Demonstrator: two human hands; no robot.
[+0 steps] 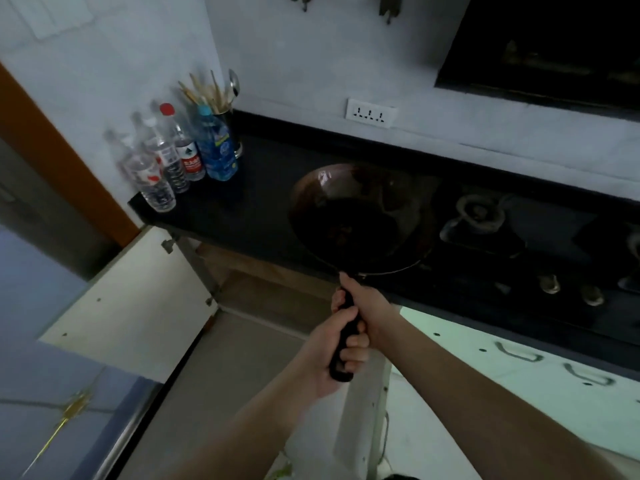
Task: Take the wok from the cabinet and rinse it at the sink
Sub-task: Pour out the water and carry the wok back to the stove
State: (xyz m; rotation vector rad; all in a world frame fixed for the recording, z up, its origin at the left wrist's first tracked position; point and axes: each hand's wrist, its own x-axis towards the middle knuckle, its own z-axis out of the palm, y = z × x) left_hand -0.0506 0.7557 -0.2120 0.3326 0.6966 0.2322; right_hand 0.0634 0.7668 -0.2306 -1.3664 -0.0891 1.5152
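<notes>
Labels: showing on several plastic bottles (180, 157) grouped at the left end of the dark bench (256, 202). Red and white label on the red-capped bottle (188, 161), wording too blurred to read. Blue label on the blue-capped bottle (218, 150), likewise unreadable. No legible brand anywhere in view.

Hands: both clamping the black handle (346, 334) of the wok (360, 216), one above the other. Left hand (332, 355) gripping the lower part of the handle, fingers wrapping fully round and curling to the right side. Right hand (363, 306) gripping higher up, nearer the bowl, thumb lying along the handle towards the rim. Both fists fully closed on the handle, touching each other.

Wok: being held in the air over the front edge of the bench, bowl facing up and tilting slightly towards the camera. Inside dark, with brownish sheen along the far rim. Sitting just left of a gas burner (479, 216) on the hob; control knobs (571, 289) showing along the hob front.

Surroundings: utensil holder (227, 129) with wooden sticks and a spoon standing behind the bottles, against the wall. White socket plate (370, 113) fixed on the wall above the bench. Cabinet door (131, 299) standing open below the bench, left of the arms. Sink not showing.
</notes>
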